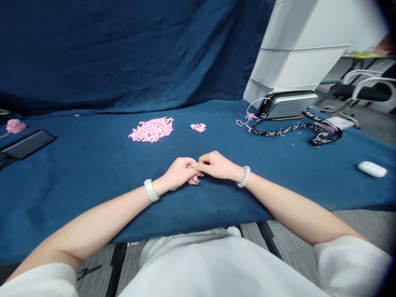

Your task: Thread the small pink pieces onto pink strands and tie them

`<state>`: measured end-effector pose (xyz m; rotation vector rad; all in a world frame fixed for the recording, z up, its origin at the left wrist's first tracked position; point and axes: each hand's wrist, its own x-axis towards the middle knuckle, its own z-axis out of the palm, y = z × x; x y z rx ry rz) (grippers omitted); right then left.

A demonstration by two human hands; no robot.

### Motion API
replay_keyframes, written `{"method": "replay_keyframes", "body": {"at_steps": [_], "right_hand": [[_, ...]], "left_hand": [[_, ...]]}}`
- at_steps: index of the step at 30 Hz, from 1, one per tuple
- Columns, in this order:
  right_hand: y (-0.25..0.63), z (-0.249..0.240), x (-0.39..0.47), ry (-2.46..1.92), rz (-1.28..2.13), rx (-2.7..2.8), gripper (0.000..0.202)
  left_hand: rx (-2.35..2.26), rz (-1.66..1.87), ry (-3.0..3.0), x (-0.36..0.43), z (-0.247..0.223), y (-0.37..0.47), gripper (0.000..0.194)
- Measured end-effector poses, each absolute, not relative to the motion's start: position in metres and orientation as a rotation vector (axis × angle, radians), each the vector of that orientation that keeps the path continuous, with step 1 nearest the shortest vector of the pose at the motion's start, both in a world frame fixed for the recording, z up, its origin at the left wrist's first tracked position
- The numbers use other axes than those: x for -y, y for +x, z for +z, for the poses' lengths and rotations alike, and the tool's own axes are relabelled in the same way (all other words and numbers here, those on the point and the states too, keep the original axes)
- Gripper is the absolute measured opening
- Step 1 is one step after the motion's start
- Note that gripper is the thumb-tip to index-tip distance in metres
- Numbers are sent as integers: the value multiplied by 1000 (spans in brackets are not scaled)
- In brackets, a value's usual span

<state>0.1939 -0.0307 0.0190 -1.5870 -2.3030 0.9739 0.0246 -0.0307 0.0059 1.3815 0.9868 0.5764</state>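
Above the front part of the blue-covered table [117,181], my left hand [182,170] and my right hand [216,166] meet at the fingertips. Both are closed in a pinch, the right thumb against the left fingers. Whatever lies between them is too small or hidden to make out; some pink shows beneath the left fingers, perhaps only skin. Beyond my hands lies a large pile of small pink twisted pieces [151,130], like yarn or cord. A smaller cluster of the same pink pieces [198,127] sits to its right, closer to my hands.
At the left lie a dark phone-like device [29,144] and a pink yarn ball [15,126]. On the right are a silver ribbed case [291,105], a black lettered strap [287,130], pink strands [247,119] and a white earbud-style case [371,169]. A blue curtain [123,53] hangs behind.
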Motion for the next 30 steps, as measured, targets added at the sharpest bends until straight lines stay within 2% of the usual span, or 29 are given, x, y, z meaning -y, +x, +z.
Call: {"method": "replay_keyframes", "body": {"at_steps": [14, 26, 30], "right_hand": [[192, 21, 33, -1607, 899, 2348, 67], [194, 20, 33, -1581, 898, 2299, 61], [194, 19, 33, -1491, 919, 2256, 67]], "left_hand": [[-1064, 528, 1497, 31, 6, 29, 12], [-995, 520, 1463, 30, 3, 26, 14], [-989, 537, 1442, 29, 3, 26, 13]]}}
